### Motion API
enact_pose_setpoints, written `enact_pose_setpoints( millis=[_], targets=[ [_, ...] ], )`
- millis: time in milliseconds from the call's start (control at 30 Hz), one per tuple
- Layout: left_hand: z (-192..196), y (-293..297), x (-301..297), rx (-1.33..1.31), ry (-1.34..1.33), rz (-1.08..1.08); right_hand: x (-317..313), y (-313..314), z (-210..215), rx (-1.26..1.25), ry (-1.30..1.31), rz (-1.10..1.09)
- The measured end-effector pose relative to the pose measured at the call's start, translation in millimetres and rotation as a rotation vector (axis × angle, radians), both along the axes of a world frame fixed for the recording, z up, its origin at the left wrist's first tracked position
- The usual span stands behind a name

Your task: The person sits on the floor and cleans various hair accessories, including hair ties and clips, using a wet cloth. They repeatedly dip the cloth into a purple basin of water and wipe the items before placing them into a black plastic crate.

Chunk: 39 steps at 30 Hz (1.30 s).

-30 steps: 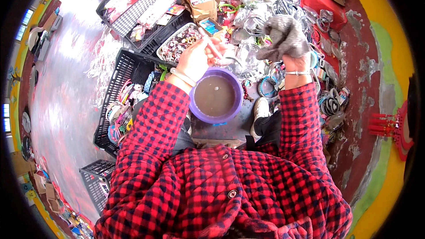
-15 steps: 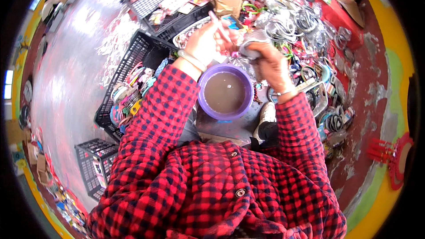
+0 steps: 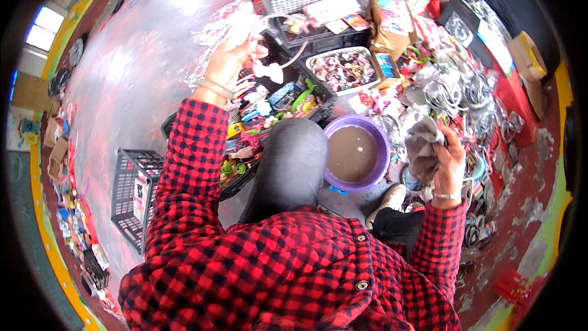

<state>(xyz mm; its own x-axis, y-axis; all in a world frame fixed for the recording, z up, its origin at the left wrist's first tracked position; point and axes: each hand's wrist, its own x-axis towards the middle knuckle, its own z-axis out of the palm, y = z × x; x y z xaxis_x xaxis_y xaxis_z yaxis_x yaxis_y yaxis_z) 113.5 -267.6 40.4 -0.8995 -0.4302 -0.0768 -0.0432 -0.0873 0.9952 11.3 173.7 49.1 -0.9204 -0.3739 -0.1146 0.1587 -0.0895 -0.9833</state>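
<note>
My left hand (image 3: 226, 64) is raised over the crate on the left, its fingers closed on a thin pale-pink headband (image 3: 269, 72) with a whitish bow. The band's loop stands out to the right of the fingers. On the right, my right hand (image 3: 451, 162) grips a crumpled grey cloth (image 3: 421, 147), held above a heap of plastic-wrapped goods. Between the hands, on the floor, stands a purple basin (image 3: 385, 153) of murky brownish water. Under the left hand, a black crate (image 3: 329, 103) is filled with colourful hair accessories; my knee and arm hide part of it.
A white tray (image 3: 342, 91) of small hair ties lies beyond the basin, beside a cardboard box (image 3: 384, 41). Stacked crates (image 3: 306, 1) with packaged goods stand behind. Clear-bagged hoops (image 3: 450, 89) pile up at right. Another black crate (image 3: 130, 199) is on the left.
My hands have moved apart: the left went leftward with the headband, the right went right and nearer with the cloth. The view has turned left, and my knee now shows beside the basin.
</note>
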Motion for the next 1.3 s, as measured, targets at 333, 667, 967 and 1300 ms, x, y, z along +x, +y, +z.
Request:
enact_pose_setpoints(
  millis=[333,667,967,1300],
  targets=[
    [-127,-83,-5,-0.021,-0.256,0.121,20,2,-61,0.127,-0.239,0.052],
    [-252,-95,-88,-0.542,-0.577,-0.020,4,-16,-86,0.246,-0.366,0.041],
    [-311,-74,-111,-0.951,-0.631,-0.209,-4,-11,-103,0.310,-0.405,0.074],
    [-360,-78,-114,-0.928,-0.564,-0.422,-6,-11,-104,0.314,-0.431,0.080]
  ],
)
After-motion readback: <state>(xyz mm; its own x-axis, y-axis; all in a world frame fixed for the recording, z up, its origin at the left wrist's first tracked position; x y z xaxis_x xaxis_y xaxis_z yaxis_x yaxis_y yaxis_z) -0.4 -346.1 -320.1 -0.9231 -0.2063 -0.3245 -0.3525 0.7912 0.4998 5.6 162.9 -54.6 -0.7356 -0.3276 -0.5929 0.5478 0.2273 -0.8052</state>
